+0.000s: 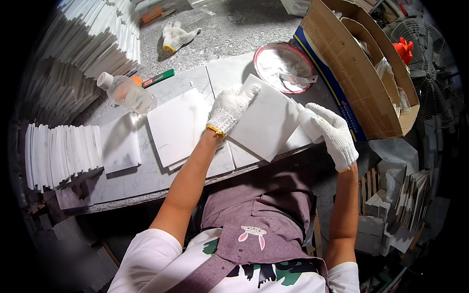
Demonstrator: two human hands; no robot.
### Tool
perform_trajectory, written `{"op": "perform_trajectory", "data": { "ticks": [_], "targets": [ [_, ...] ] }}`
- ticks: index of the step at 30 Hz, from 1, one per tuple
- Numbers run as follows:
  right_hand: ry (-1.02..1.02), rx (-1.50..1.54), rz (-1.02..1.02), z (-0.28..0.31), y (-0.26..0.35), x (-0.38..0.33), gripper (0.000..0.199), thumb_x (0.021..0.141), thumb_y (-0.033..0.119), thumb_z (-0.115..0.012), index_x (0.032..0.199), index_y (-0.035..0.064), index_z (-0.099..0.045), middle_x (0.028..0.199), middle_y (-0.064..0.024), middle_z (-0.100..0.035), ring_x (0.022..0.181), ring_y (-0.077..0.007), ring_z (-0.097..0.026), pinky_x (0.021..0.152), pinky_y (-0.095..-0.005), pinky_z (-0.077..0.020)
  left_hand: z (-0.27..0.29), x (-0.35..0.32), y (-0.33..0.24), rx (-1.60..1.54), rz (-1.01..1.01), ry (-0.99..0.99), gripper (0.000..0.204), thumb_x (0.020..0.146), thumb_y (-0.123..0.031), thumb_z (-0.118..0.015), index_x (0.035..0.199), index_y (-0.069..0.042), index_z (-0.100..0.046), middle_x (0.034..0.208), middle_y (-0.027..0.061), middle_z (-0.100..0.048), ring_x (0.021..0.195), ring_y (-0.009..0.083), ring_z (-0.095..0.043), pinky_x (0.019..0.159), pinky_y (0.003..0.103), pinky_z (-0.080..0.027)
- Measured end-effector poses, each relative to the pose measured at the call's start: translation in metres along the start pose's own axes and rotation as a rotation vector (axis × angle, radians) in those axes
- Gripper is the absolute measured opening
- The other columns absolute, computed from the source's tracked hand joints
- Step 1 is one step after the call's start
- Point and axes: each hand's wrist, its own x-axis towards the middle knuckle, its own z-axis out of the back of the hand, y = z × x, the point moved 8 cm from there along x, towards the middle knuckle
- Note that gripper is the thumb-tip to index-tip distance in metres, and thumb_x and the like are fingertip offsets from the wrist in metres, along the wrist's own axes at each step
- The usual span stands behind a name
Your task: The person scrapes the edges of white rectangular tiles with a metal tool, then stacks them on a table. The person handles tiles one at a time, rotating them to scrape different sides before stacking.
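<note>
Both of my hands wear white knit gloves. My left hand (232, 108) grips a square white tile (267, 121) by its left side, thumb lying over the top face, fingers partly hidden beneath. The tile is tilted over the table's front edge. In my right hand (336, 134) is a small white squeeze bottle (308, 122), its thin nozzle close to the tile's right edge; I cannot tell if they touch. Left of my left hand lies a short stack of white tiles (177, 128). Beyond the held tile stands a red-rimmed bowl (311, 68) with white material and a scraper (298, 78).
A clear plastic bottle (128, 93) leans beside a green-and-orange tool (157, 78). A loose glove (177, 36) lies farther back. Rows of white tiles (63, 152) and tall stacks (88, 41) fill the left. A cardboard box (359, 63) and a fan (427, 68) stand right.
</note>
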Motion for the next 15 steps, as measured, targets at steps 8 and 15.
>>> {"op": "perform_trajectory", "data": {
  "ticks": [8, 15],
  "targets": [
    [-0.007, -0.02, 0.003, 0.0002, 0.0001, 0.0005, 0.041, 0.088, 0.024, -0.062, 0.122, 0.0014, -0.06, 0.111, -0.0064, -0.065, 0.093, -0.0108, -0.059, 0.08, -0.024, -0.0475, -0.0003, -0.0018, -0.0019, -0.024, 0.03, 0.012, 0.052, 0.086, -0.053, -0.055, 0.092, -0.002, -0.065, 0.083, 0.0202, -0.066, 0.08, 0.0341, -0.063, 0.072, 0.042, -0.047],
    [-0.005, -0.02, -0.024, -0.0013, 0.0038, -0.0012, 0.04, 0.088, 0.025, -0.062, 0.121, 0.0018, -0.06, 0.108, -0.0053, -0.066, 0.09, -0.01, -0.059, 0.077, -0.0234, -0.0482, 0.0007, -0.0008, 0.0001, -0.016, 0.01, -0.007, 0.051, 0.087, -0.053, -0.054, 0.093, -0.003, -0.065, 0.082, 0.0197, -0.066, 0.079, 0.0329, -0.064, 0.071, 0.041, -0.048]
  ]
}}
